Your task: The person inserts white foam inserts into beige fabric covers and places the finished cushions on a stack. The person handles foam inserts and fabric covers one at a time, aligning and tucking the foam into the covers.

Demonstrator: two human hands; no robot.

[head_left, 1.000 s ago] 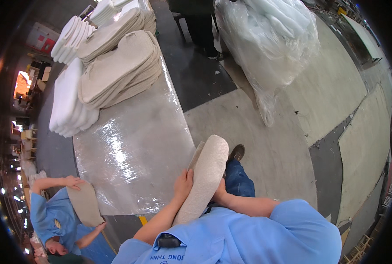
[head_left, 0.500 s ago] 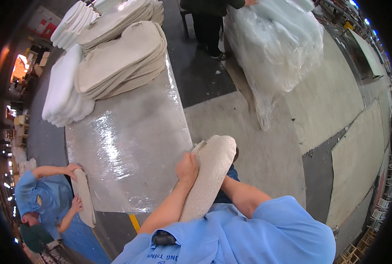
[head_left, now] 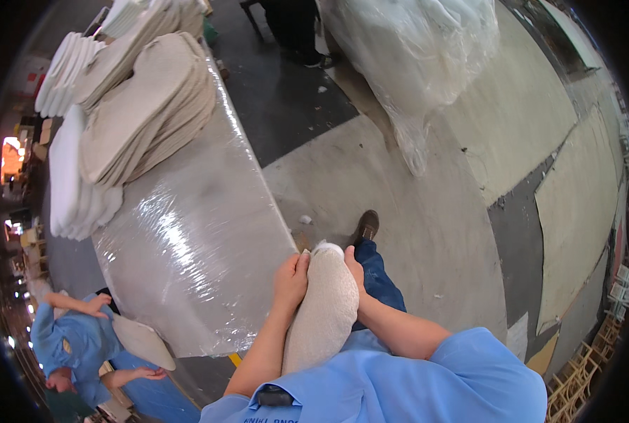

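"Head view, low centre: what has that worker got there?"

"A beige pad [head_left: 321, 303], upright against the blue shirt [head_left: 392, 388], with its rounded end away from the body. A bit of white [head_left: 328, 247] pokes out at that end."

"And the hands?"

"Both closed on it. The left hand [head_left: 291, 282] grips the pad's left edge near the tip, thumb up. The right hand [head_left: 354, 269] clasps the other side; some of its fingers are behind the pad, so I can't tell how they sit."

"Is the pad on the table [head_left: 216, 261]?"

"No, it's held just beside the near right corner. The table itself fills the left middle, shiny with plastic wrap."

"What's piled up top left?"

"A beige stack [head_left: 145, 106] on the table, with a white stack [head_left: 75, 180] touching it on the left."

"Somebody else is working at lower left."

"Yes, a co-worker [head_left: 71, 342] in blue, with another pad [head_left: 142, 338] between two hands. Whether both touch it, I can't tell."

"And top centre?"

"Someone's dark trousers [head_left: 290, 28], near a big clear bag [head_left: 427, 63] of white stuff."
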